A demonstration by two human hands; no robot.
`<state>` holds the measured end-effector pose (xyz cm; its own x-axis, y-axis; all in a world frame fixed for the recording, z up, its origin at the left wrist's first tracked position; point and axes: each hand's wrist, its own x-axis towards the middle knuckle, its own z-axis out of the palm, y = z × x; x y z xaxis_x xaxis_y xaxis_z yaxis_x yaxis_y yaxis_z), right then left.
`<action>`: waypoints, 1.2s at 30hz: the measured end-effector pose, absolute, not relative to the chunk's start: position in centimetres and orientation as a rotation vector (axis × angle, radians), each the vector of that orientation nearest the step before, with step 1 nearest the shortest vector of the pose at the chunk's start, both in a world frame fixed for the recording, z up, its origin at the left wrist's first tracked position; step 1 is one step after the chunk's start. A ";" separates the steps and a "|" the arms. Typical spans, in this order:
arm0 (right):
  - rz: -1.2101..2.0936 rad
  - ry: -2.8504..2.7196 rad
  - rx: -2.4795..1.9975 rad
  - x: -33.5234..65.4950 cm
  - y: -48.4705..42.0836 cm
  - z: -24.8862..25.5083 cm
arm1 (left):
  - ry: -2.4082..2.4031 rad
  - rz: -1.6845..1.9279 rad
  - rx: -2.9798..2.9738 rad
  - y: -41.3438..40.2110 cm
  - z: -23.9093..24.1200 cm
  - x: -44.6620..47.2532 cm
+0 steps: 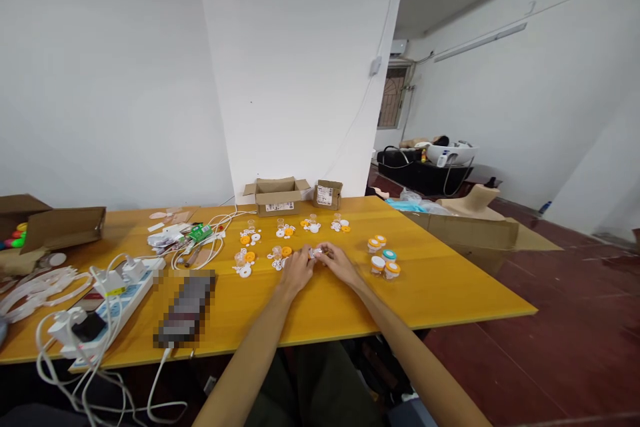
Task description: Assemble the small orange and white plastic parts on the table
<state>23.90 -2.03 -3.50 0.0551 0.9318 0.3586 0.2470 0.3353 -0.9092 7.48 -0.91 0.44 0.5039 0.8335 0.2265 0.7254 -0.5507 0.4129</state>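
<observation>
Hands meet at mid-counter (450, 293), left hand (296, 271) and right hand (339, 261) both pinching one small clear part (316, 252) between fingertips, best kept low over the surface, beside white-and-orange gear piles (280, 255) and capped jars (384, 257).

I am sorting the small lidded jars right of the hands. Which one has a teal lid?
The small jar with the teal lid, at the cluster's right side; the other jars carry orange lids.

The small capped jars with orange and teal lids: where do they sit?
The capped jars stand on the yellow table, just right of the right hand, in the head view.
</observation>
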 end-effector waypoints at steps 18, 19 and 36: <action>0.685 -1.483 -1.155 23.7 -3.0 -3.0 | 1.275 0.628 2.467 -0.7 -0.1 7.5; 0.681 -1.484 -1.139 23.6 -3.1 -2.9 | 1.277 0.623 2.470 -0.7 -0.1 7.5; 0.621 -1.458 -1.149 23.4 -2.8 -3.1 | 1.301 0.603 2.419 -1.1 0.7 7.4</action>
<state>23.42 -2.81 -3.08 0.0973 0.8958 0.4337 0.3081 0.3873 -0.8690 7.43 -1.10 0.72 0.4942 0.8439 0.2090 0.7051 -0.5297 0.4715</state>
